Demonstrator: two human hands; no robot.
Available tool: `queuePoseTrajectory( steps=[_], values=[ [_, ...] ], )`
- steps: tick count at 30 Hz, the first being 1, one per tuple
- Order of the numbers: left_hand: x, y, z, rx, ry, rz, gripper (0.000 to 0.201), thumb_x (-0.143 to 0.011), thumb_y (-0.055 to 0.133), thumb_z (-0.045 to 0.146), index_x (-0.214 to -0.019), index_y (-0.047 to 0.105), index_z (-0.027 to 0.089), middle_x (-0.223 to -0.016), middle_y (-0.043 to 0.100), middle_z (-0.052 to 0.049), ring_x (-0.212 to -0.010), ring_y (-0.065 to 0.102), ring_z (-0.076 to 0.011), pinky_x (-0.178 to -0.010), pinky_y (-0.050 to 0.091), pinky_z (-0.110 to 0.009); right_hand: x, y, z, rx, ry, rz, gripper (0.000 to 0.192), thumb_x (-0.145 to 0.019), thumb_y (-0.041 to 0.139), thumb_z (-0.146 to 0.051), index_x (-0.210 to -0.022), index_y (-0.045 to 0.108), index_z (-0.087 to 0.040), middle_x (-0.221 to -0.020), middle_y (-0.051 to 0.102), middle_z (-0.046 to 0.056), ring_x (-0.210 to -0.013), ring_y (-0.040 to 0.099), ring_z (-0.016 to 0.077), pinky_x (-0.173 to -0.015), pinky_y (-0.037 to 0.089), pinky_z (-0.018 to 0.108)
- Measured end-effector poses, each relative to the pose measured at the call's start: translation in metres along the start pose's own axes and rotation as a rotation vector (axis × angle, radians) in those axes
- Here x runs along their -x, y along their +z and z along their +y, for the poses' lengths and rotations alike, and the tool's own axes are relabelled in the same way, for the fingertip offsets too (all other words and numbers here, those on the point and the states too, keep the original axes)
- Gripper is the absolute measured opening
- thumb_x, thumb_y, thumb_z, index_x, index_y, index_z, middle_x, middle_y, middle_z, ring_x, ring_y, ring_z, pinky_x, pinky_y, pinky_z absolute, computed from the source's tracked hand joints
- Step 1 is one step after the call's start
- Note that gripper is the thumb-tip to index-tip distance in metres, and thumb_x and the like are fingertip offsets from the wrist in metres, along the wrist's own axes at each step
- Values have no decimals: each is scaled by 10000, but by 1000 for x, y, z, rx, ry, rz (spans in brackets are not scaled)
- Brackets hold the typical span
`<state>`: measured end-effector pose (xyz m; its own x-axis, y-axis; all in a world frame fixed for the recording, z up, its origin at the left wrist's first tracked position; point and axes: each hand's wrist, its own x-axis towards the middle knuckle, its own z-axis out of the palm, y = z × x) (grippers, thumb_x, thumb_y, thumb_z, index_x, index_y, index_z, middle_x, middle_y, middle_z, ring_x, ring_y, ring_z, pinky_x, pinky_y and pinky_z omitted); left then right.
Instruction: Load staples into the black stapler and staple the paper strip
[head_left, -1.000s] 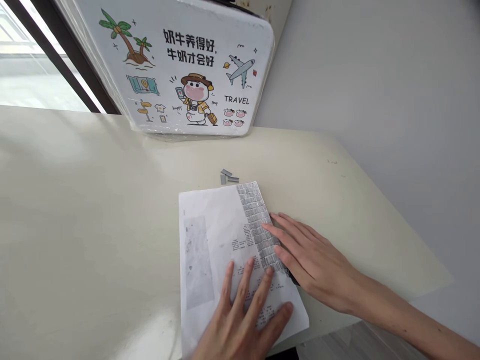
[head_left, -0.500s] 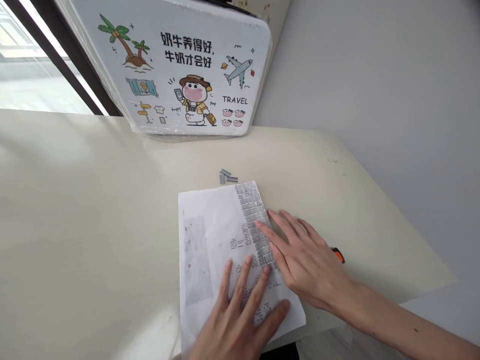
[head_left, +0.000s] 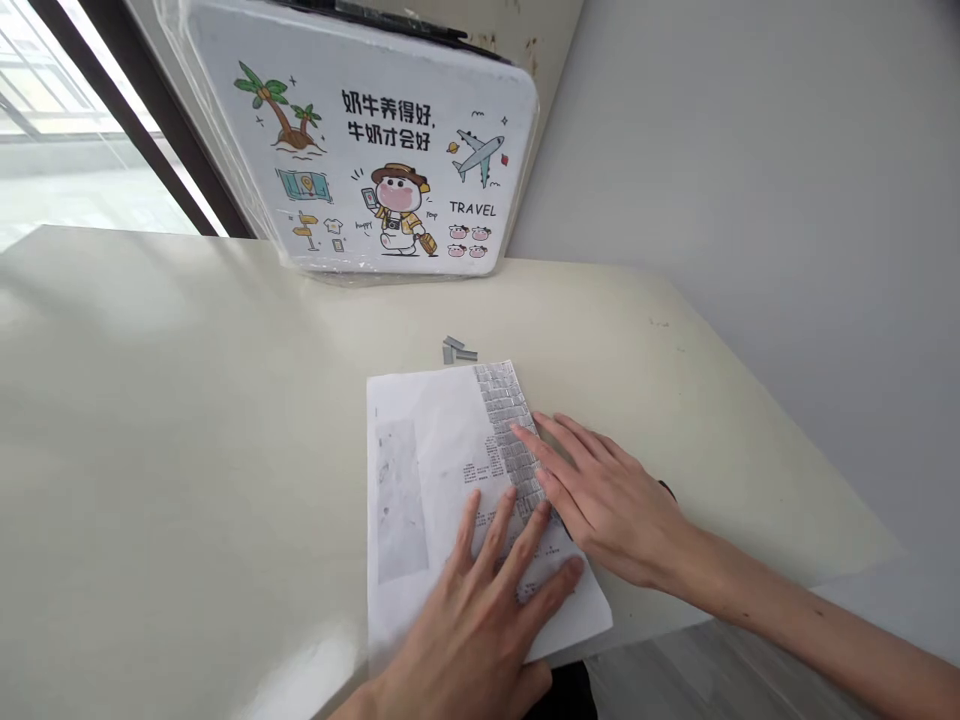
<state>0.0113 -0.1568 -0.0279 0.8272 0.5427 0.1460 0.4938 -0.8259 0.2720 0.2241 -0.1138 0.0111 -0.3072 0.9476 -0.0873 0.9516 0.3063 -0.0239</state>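
Observation:
White printed sheets of paper [head_left: 450, 420] lie on the table, with a grey block-patterned strip and small text down the right part and a grey picture at left. My left hand [head_left: 480, 610] rests flat on the lower half of the sheets, its fingers spread. My right hand [head_left: 611, 490] lies over the right edge, fingers stretched out and the index fingertip on the patterned strip. Behind my right hand a dark object [head_left: 667, 488] barely shows; its kind is hidden. Several short grey strips of staples [head_left: 459, 352] lie just beyond the top edge.
A white case [head_left: 315, 250] with travel cartoons, partly wrapped in clear plastic, stands at the back of the cream table [head_left: 187, 450]. A grey wall [head_left: 750, 150] bounds the right side, and a window [head_left: 52, 130] is at the upper left. The table's near edge runs below my right forearm.
The view has shifted slightly, so the sheets and both hands sit a little differently in it. The orange part of the object behind my right hand is now hidden. Both hands stay on the sheets.

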Motion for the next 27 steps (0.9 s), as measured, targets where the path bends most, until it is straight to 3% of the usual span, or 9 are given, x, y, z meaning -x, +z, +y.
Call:
queuePoseTrajectory(
  steps=[5, 10, 27],
  values=[
    [-3, 4, 0, 15, -21, 10, 806, -913, 706, 429, -1628, 365, 279, -1752, 156, -104, -1604, 75, -416, -1277, 46, -672, 1, 5, -5, 91, -21, 64, 547, -1092, 321, -293, -1637, 362, -319, -1682, 393, 69, -1533, 382, 336, -1175, 433, 574],
    [-2, 5, 0, 17, -21, 15, 802, -925, 696, 437, -1633, 355, 280, -1750, 157, -117, -1602, 76, -422, -1273, 40, -676, 0, 11, -6, 117, -20, 88, 575, -1074, 357, -260, -1645, 337, -321, -1680, 395, 79, -1534, 369, 377, -1138, 441, 644],
    [1, 4, 2, 15, -11, 33, 727, -941, 686, 343, -1604, 397, 265, -1750, 134, -134, -1608, 59, -384, -1282, 69, -653, -2, 1, -7, 48, 11, 3, 561, -1085, 290, -304, -1641, 360, -292, -1691, 376, 72, -1535, 375, 346, -1133, 469, 575]
  ],
)
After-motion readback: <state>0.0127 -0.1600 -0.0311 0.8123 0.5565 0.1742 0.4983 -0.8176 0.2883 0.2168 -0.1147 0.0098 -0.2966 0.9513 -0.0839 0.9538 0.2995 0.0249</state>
